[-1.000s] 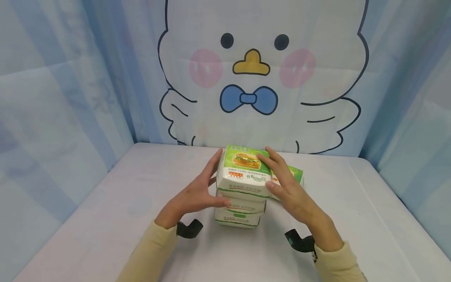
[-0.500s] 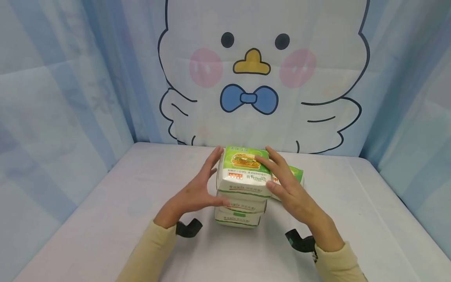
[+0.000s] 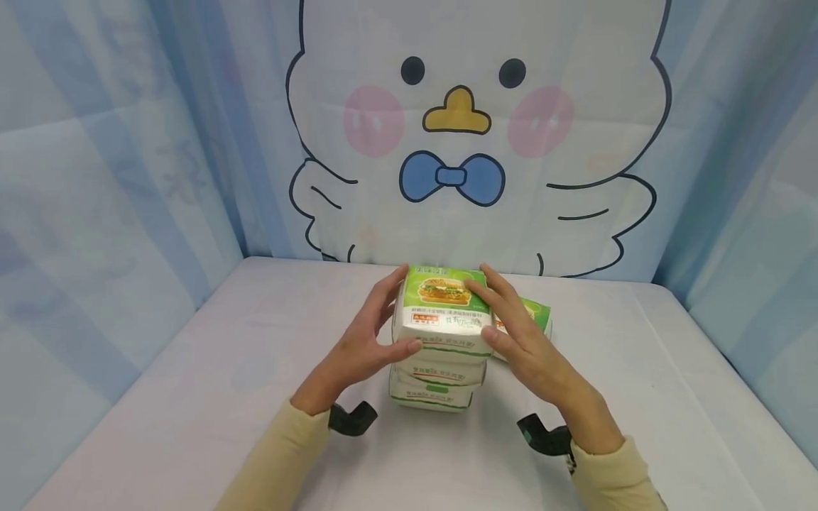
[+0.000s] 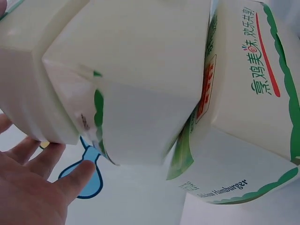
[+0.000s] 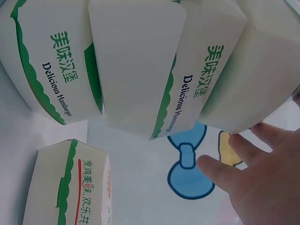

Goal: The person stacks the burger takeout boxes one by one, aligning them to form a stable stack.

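Note:
Three white-and-green paper hamburger boxes stand in a stack at mid-table. The top box shows a burger picture on its lid and overhangs the middle box; the bottom box rests on the table. My left hand holds the top box at its left side, thumb across the front and fingers toward the back. From the other side my right hand holds the same box, thumb at the front right corner and a fingertip on the lid. In the right wrist view, fingertips lie along its edge.
A fourth hamburger box sits on the table behind and right of the stack, partly hidden by my right hand. The white table ends at a cloth backdrop with a cartoon chick; curtains hang at both sides.
My left hand has shifted slightly up and right, its thumb rising from the middle box to the front of the top box. The right hand stays in place.

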The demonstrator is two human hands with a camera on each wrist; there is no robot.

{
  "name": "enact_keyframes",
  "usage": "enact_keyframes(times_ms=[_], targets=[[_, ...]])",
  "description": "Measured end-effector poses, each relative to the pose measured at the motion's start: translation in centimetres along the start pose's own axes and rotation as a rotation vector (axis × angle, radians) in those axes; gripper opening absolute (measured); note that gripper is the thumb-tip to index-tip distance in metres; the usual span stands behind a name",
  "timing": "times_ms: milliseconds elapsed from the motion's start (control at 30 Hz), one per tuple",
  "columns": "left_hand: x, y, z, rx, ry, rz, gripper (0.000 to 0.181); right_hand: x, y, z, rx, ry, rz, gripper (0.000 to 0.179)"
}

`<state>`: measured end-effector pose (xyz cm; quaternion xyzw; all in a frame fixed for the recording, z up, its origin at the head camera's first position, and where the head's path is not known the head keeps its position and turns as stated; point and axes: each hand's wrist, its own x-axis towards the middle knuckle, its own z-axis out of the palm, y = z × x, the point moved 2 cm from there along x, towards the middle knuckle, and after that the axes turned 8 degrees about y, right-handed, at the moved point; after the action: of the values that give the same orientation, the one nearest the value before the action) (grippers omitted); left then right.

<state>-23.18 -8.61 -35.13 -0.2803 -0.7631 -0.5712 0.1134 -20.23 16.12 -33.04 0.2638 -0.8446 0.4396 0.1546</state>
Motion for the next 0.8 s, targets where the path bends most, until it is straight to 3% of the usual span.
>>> enact_keyframes(times_ms=[167,333,700,800], targets=[[0.1,-0.1,-0.3,0.03,0.033,0.051,0.093,0.1,0.4,-0.9,0.009,0.019,0.029,0.059],[0.2,0.0,-0.3,0.042,0.023,0.074,0.093,0.0,1.2,-2.3,-0.022,0.066,0.09,0.059],[0.1,0.1,-0.5,0.082,0.022,0.064,0.095,0.0,3.7,-4.2,-0.083,0.081,0.165,0.057],[0.1,0.1,-0.5,0.085,0.022,0.072,0.096,-0.2,4.7,-4.7,-0.137,0.08,0.222,0.062]])
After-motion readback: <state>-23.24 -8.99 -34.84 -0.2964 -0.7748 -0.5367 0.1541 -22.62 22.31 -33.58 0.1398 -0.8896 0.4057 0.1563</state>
